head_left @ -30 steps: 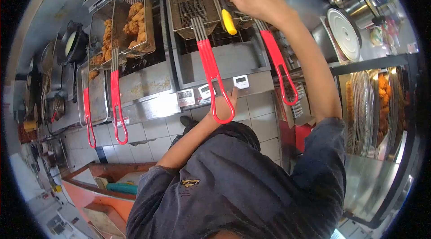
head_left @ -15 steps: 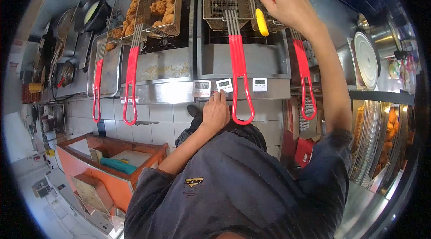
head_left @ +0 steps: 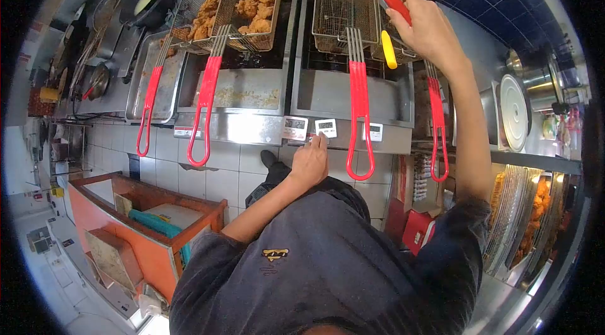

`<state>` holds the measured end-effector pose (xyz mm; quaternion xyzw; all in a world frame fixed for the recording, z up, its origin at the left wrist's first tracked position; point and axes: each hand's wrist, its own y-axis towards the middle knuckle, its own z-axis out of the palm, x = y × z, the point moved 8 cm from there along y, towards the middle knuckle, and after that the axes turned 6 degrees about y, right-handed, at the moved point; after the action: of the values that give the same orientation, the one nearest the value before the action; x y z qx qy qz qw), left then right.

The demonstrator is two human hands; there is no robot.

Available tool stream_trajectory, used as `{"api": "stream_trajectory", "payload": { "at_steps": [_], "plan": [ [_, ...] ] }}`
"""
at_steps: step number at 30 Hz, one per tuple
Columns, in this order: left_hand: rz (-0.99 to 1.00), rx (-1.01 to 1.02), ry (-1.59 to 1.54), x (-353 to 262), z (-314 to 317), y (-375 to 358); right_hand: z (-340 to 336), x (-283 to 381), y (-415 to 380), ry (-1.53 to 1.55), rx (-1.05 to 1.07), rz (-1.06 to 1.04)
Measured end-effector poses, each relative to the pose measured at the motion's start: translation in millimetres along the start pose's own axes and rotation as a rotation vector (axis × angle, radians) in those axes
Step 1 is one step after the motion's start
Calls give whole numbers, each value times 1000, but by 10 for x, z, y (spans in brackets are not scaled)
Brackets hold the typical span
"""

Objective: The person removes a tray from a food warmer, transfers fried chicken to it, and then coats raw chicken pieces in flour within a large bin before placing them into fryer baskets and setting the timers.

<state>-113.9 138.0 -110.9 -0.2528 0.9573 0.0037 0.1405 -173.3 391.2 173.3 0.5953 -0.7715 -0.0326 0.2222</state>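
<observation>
My left hand point(head_left: 309, 161) is at the front ledge of the fryer, a finger stretched out to the lower edge of a small white digital timer point(head_left: 326, 128). Two more timers stand beside it, a left timer point(head_left: 295, 128) and a right timer point(head_left: 374, 132) partly behind a red basket handle point(head_left: 359, 92). Up at the right, my right hand point(head_left: 435, 29) is closed around the red grip of metal tongs point(head_left: 394, 5), held over the fryer baskets. Just below that hand, a yellow handle point(head_left: 388, 50) overlaps the right basket.
Fried chicken point(head_left: 257, 4) fills part of the left baskets. A wire basket point(head_left: 343, 11) sits over the right fryer well. A metal tray point(head_left: 154, 80) and black pot point(head_left: 149, 2) are at the left. An orange cabinet point(head_left: 142, 221) stands behind left; a lit food display point(head_left: 526, 215) is at right.
The view has shifted, so fryer and baskets appear further right. The left hand stays at the middle timer, and the right hand still holds the tongs.
</observation>
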Motion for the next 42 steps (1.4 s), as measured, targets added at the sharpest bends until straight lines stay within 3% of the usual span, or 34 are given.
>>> {"api": "stream_trajectory", "payload": {
  "at_steps": [13, 16, 25, 42],
  "plan": [
    [85, -1, -26, -76, -122, 29, 50, 36, -6, 26, 20, 37],
    [150, -94, 54, -217, -186, 19, 36, 68, 2, 30, 17, 19],
    [-16, -78, 87, -290, -18, 92, 49, 71, 43, 120, 46, 30],
    [-121, -96, 37, -258, -28, 191, -96, -220, 27, 265, 111, -89]
  ]
}}
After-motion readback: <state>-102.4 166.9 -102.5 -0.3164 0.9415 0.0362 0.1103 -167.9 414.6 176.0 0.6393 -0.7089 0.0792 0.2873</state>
